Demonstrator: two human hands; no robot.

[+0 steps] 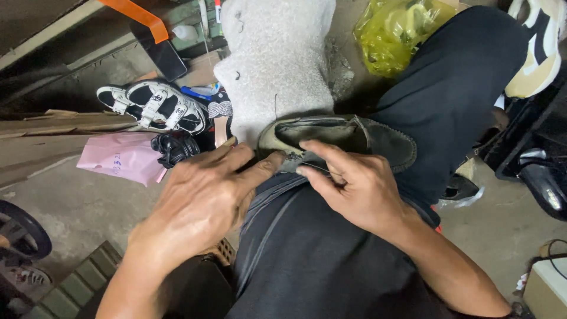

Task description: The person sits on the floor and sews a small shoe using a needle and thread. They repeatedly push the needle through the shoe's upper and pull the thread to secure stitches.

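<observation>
A worn dark olive loafer [354, 136] lies on its side across my lap, on black trousers [331, 254]. My left hand [201, 201] presses its thumb and fingers against the shoe's heel end at the sole edge. From the right, my right hand [354, 189] pinches the same edge with forefinger and thumb, fingers curled over the sole. Whether a thread or tool sits between the fingers cannot be made out.
A grey cloth bundle [277, 59] stands behind the shoe. White strappy sandals [153, 106], a black sandal [174, 147] and a pink paper bag [121, 156] lie at the left. A yellow plastic bag [396, 32] is at the top, black shoes [543, 183] at right.
</observation>
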